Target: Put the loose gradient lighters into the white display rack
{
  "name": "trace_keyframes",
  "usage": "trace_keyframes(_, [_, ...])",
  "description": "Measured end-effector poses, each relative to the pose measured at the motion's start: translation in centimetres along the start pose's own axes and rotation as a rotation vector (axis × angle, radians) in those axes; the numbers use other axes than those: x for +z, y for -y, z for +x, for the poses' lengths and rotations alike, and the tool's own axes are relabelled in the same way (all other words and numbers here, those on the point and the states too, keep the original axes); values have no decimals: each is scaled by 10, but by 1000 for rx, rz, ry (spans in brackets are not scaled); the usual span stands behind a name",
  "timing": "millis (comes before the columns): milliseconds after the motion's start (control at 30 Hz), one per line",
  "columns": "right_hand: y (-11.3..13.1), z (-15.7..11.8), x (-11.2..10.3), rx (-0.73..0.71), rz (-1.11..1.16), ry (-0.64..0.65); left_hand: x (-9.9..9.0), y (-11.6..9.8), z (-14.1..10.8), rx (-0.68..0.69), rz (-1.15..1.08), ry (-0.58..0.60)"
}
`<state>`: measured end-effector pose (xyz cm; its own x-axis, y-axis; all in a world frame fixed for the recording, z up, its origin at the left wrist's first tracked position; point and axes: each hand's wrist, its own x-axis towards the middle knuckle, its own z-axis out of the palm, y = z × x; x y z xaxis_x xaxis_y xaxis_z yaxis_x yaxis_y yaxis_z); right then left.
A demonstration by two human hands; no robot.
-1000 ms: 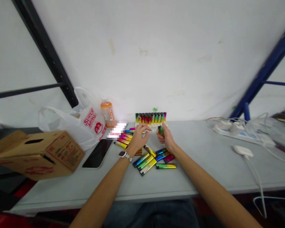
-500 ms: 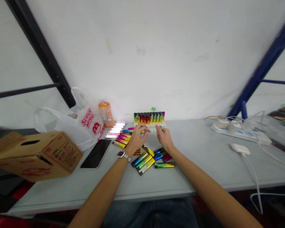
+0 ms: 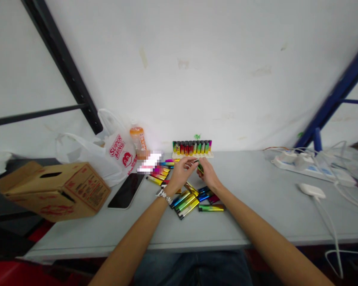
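My right hand (image 3: 209, 173) is closed around a green lighter (image 3: 200, 168), held above the table and tilted. My left hand (image 3: 183, 171) meets it from the side, thumb and fingers pinched at the lighter's dark top end; the exact contact is small and partly hidden. Behind both hands, a row of upright, shiny multicoloured lighters (image 3: 192, 147) stands in a pale holder (image 3: 209, 155) against the wall. Below my hands lies a loose pile of metallic lighters (image 3: 185, 205), and more lighters (image 3: 154, 180) lie left of my left hand.
On the left are a cardboard box (image 3: 44, 194), a white plastic bag (image 3: 89, 159), an orange-capped bottle (image 3: 138, 141) and a black phone (image 3: 127, 191). To the right, a power strip (image 3: 313, 170) with cables and a white charger (image 3: 312, 190) rest on the grey table (image 3: 256, 214).
My hands have come together: the left fingers, apart from the right hand before, now touch the lighter's end. The lighter shows more clearly in my right hand. The whole view has shifted slightly.
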<state>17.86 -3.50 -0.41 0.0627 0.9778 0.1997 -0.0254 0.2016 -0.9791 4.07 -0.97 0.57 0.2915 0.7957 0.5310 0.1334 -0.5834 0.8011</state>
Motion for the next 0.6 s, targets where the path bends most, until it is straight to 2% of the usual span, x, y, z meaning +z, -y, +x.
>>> trace_keyframes(100, [-1, 0, 2, -3, -31, 49, 2, 5, 2, -66, -151, 48])
trace_keyframes(200, [0, 4, -3, -9, -172, 51, -10, 9, 9, -133, -163, 45])
trace_keyframes(333, [3, 14, -18, -137, -345, -58, -45, 12, 34, -89, 63, -79])
trace_keyframes(433, [2, 19, -29, -200, -422, -40, -68, 20, 61, -5, 303, -70])
trace_keyframes(500, [0, 19, -33, -210, -485, 18, -74, 28, 78, 31, 417, -43])
trace_keyframes(600, [-1, 17, -34, -192, -546, 98, -70, 41, 97, 31, 485, 33])
